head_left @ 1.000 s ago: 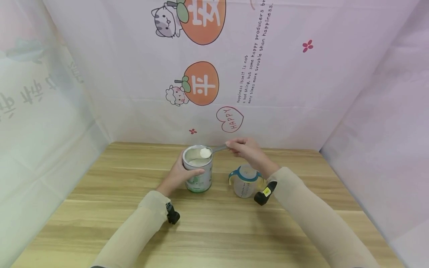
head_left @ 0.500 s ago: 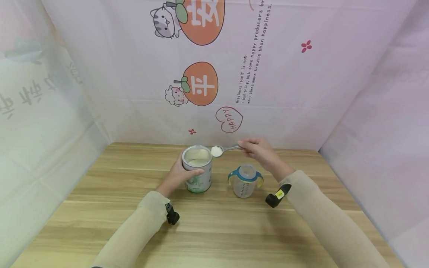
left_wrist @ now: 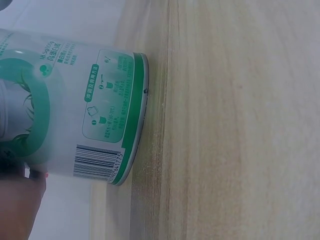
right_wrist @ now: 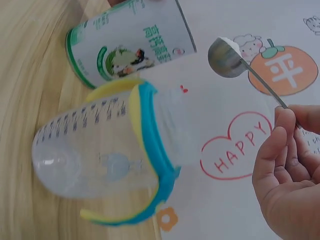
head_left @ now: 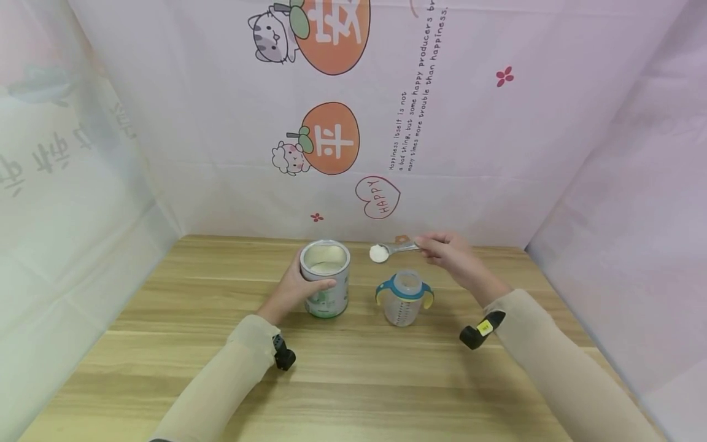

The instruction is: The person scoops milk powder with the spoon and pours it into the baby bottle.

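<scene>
An open white and green milk powder can [head_left: 330, 299] stands on the table, pale powder inside. My left hand [head_left: 294, 283] grips its left side, thumb across the front. Between thumb and fingers, my right hand [head_left: 453, 258] pinches the handle of a metal measuring spoon [right_wrist: 226, 59]. White powder [head_left: 378, 253] heaps in the spoon's bowl, held in the air right of the can, behind and above the baby bottle. That clear bottle [right_wrist: 85, 145] stands upright and lidless, with a blue and yellow two-handled collar [head_left: 405, 293] and measuring marks. In the left wrist view, the can's label and barcode show.
A wood-grain table [head_left: 331, 380] carries the can and bottle. Fine powder specks [left_wrist: 150, 155] lie by the can's base. A printed white cloth [head_left: 469, 184] hangs behind the table, and pale sheets rise at both sides.
My right hand has carried the powder-filled measuring spoon from over the can's mouth rightward, to behind the bottle. My left hand keeps its grip on the can, which stays in place.
</scene>
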`<state>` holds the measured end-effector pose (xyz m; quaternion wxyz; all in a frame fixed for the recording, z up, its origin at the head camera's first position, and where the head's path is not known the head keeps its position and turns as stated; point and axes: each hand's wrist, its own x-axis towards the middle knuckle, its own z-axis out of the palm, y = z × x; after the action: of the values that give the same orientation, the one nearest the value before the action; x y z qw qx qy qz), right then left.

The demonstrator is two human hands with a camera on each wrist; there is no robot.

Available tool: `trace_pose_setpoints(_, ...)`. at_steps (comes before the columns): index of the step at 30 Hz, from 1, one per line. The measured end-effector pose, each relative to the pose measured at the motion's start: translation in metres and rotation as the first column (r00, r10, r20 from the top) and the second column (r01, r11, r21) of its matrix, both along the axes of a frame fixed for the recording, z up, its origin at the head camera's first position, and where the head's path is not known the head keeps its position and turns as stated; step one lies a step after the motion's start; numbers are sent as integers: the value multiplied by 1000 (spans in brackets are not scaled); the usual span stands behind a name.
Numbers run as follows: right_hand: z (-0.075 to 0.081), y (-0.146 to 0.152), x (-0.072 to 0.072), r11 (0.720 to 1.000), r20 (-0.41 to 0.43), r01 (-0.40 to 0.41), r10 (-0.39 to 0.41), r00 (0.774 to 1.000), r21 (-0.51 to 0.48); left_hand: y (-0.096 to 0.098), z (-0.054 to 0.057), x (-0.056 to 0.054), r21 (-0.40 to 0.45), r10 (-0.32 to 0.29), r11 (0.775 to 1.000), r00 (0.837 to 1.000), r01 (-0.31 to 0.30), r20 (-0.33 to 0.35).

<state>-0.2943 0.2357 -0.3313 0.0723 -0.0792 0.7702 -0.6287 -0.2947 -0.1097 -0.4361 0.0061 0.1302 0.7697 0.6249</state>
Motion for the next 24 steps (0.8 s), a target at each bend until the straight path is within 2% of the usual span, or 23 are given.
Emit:
trace_pose_setpoints(10,-4,27,11,999,7,39,-40,999,27,0,2,1,-6,6,1000,1000,-6,4)
trace_pose_setpoints(17,-5,43,20,999,14,50,-50,999,3,0,1,1,-1,-2,1000,1000,2,3)
trace_pose_setpoints(24,-7,50,25,998,-22,60,-60,998,16,-1,2,2,3,-11,1000,1000,11,13)
